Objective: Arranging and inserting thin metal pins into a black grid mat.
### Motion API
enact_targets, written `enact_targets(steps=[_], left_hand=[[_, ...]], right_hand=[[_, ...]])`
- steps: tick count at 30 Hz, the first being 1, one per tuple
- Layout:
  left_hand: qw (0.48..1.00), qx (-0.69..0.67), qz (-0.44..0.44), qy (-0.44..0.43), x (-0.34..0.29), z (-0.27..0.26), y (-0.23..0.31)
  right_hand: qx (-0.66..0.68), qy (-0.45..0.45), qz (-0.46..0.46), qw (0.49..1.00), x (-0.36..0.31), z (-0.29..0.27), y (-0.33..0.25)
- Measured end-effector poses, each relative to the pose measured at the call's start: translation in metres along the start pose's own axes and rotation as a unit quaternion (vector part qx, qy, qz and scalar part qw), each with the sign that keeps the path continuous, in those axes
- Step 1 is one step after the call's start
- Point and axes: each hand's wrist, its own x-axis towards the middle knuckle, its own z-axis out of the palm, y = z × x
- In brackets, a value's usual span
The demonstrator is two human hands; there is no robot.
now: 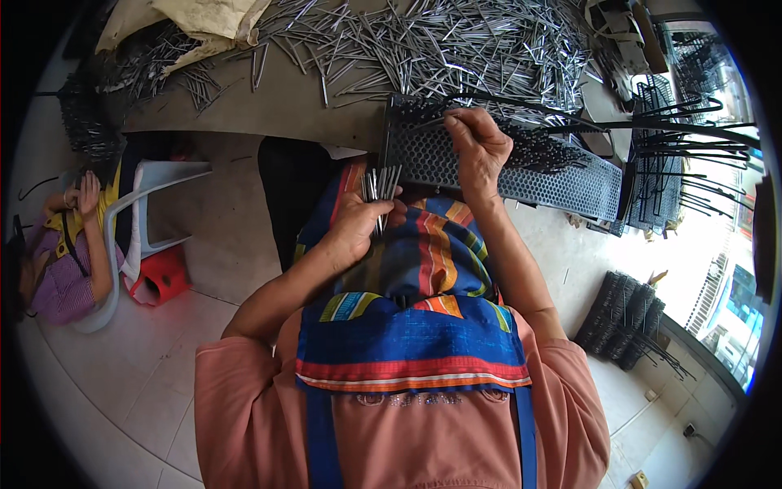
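Note:
My left hand (352, 226) is closed around a bundle of thin metal rods (381, 184), which stick up above the fingers near my lap. Over the perforated metal rack (422, 153), my right hand (482, 149) pinches what looks like one thin rod, pointing left from the fingertips. The rack is long, with rows of round holes, and slants away to the right. Dark rod ends (542, 152) fill many holes along its far side. Behind it, a large loose heap of grey metal rods (481, 49) lies on the table.
Beige cloth or paper (199, 20) covers the table's far left. At right hang racks of black hooked rods (692, 155); dark bundles (623, 318) stand on the floor. A seated person (77, 253) is at the left, beside a pale chair (151, 183) and red container (161, 277).

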Motion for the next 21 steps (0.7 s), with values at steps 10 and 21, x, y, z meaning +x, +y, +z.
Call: enact_targets(steps=[10, 21], left_hand=[[0.999, 0.036, 0.029, 0.025, -0.010, 0.003, 0.003], [0.997, -0.065, 0.037, 0.028, -0.004, 0.005, 0.013]], right_hand=[[-0.092, -0.043, -0.145, 0.984, 0.006, 0.020, 0.010], [-0.194, -0.048, -0.173, 0.964, 0.009, 0.027, 0.011]])
